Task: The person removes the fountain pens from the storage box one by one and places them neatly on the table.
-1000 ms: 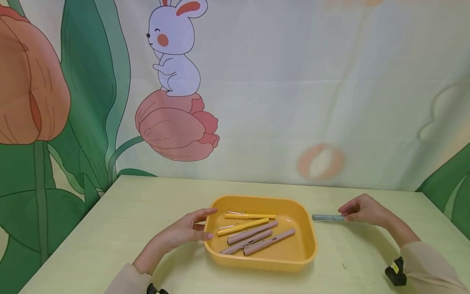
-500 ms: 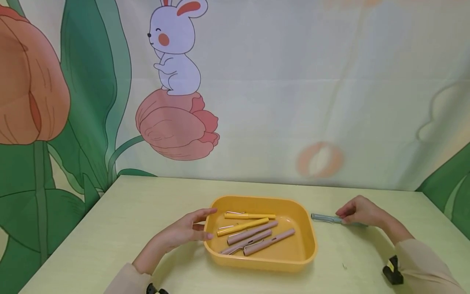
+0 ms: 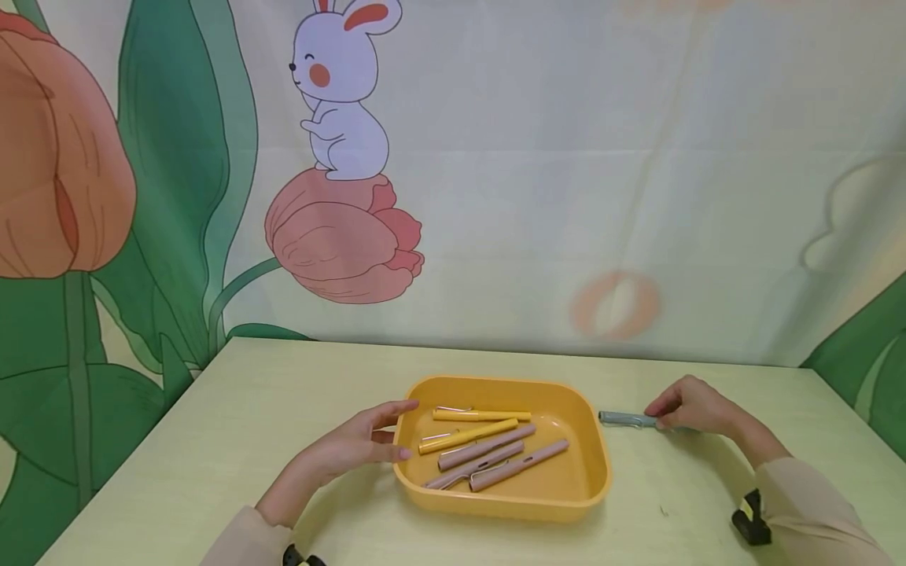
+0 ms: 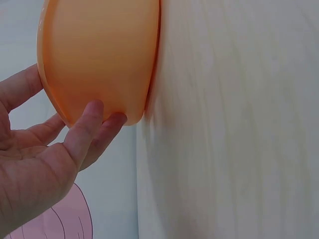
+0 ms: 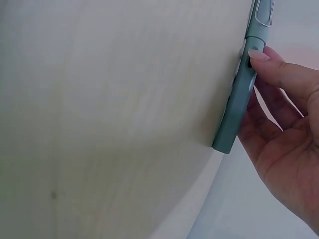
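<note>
My left hand (image 3: 354, 446) holds the left end of a yellow tray (image 3: 510, 511), fingertips at its rim and against its outer wall (image 4: 99, 55). Inside lie two yellow pens (image 3: 481, 416) and three dusty-pink pens (image 3: 520, 466), all with metal clips. To the right of the tray, my right hand (image 3: 697, 407) pinches a grey-green pen (image 3: 619, 419) between thumb and fingers. That pen lies low along the tabletop, its clip end pointing at the tray; in the right wrist view the thumb presses its barrel (image 5: 238, 104) just below the cap.
The pale wooden table (image 3: 311, 377) ends at a fabric backdrop (image 3: 510, 196) printed with a rabbit and tulips. A tiny dark mark (image 3: 663, 511) shows on the table right of the tray. Black straps sit on both wrists.
My right hand has slid slightly left along the grey-green pen, whose end has shifted a little toward the tray. The left hand, the tray and the pens inside stay put.
</note>
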Tool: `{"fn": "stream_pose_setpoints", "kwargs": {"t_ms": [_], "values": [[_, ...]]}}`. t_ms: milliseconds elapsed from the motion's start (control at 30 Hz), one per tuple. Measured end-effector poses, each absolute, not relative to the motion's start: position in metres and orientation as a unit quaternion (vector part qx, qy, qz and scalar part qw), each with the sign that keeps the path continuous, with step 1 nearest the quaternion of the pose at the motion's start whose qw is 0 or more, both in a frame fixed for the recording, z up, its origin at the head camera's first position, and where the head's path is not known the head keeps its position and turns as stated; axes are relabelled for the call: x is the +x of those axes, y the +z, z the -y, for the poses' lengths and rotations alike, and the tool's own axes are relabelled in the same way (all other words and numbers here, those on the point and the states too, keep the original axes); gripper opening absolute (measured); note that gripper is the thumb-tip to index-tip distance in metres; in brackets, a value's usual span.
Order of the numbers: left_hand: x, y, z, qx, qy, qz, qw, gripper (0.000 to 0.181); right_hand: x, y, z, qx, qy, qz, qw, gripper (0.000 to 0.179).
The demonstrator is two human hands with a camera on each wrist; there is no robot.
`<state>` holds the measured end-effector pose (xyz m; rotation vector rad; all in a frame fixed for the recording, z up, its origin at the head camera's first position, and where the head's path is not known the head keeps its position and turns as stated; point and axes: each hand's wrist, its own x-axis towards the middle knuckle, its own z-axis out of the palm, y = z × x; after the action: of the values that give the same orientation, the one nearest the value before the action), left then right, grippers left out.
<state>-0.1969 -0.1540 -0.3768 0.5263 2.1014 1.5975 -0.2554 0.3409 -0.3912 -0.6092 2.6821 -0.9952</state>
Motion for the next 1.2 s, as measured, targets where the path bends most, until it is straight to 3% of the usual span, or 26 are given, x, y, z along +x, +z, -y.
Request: {"fn": "stream_pose_setpoints", "kwargs": {"t_ms": [1200], "values": [[-0.212, -0.376, 0.158, 0.193, 0.576, -0.762, 0.225, 0.067, -0.261, -0.391, -0.333, -0.202, -0.32, -0.921, 0.093, 0.02]]}}
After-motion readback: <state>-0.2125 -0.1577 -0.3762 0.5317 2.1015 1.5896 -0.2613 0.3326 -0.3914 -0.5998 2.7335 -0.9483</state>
